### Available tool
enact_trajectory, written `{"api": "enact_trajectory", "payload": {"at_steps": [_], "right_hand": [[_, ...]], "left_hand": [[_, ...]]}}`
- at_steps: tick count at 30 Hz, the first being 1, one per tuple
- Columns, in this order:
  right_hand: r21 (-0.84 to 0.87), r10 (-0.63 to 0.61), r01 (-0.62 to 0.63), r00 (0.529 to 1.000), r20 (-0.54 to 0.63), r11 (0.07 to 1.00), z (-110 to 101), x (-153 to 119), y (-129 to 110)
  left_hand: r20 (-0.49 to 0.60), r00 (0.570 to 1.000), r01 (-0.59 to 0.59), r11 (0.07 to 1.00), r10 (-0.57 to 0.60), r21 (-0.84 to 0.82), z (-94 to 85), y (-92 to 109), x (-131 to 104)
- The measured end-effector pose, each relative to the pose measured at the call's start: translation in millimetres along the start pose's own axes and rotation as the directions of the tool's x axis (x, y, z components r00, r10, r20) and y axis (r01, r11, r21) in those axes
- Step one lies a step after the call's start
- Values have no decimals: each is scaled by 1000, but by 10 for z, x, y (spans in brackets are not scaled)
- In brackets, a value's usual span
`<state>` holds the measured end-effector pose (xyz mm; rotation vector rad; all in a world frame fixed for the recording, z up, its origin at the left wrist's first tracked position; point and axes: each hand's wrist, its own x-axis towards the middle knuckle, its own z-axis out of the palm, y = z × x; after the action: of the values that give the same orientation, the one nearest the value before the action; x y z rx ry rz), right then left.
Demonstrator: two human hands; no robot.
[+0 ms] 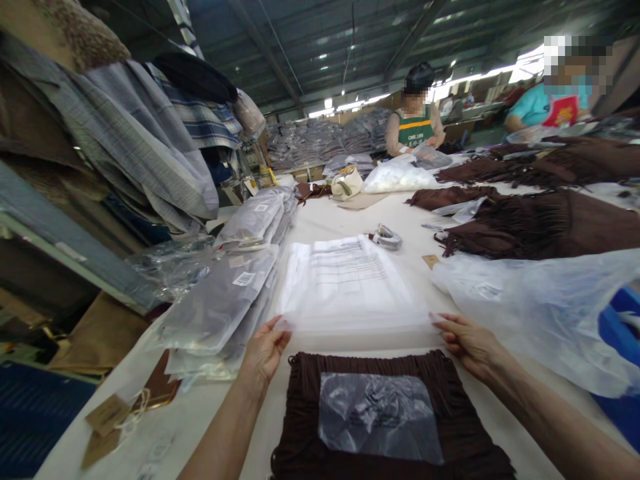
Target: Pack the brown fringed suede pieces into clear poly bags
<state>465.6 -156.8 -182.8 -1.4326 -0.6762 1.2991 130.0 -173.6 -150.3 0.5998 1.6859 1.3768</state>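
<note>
A translucent plastic bag (350, 313) is stretched flat between both hands, over a printed sheet (345, 270) on the white table. My left hand (267, 347) pinches its near left corner, and my right hand (463, 340) pinches the near right corner. Just in front of the bag, nearer to me, lies a dark brown fringed item (300, 427) with a small clear plastic packet (377, 413) on top of it.
Stacks of bagged grey items (220, 307) line the left side, with brown tags (107, 415) nearer. Plastic sheeting (540, 307) and brown fringed pieces (555, 220) lie on the right. Two people stand across the table. Garments (145, 133) hang at upper left.
</note>
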Motion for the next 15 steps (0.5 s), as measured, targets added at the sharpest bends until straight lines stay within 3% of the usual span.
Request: {"api": "enact_trajectory", "payload": {"at_steps": [4,8,10,12,15], "right_hand": [[103,86,-91,995,52,990,2,-1,-21],[106,111,-121,990,92,987,-64,-73,23],[30,106,-111,987,117,993,-121,-167,60],[-160,54,-34,991,122,987,-180,-285,93],[-475,-85,113,993,82,872,-235,-443,120]], "left_hand": [[36,999,-16,992,21,-122,14,-113,12],[104,993,-47,996,54,-71,-21,-252,-70],[128,987,-113,990,102,84,-77,-319,-139],[141,969,-236,917,200,320,-143,-378,-209],[156,948,-315,776,276,547,-208,-446,-311]]}}
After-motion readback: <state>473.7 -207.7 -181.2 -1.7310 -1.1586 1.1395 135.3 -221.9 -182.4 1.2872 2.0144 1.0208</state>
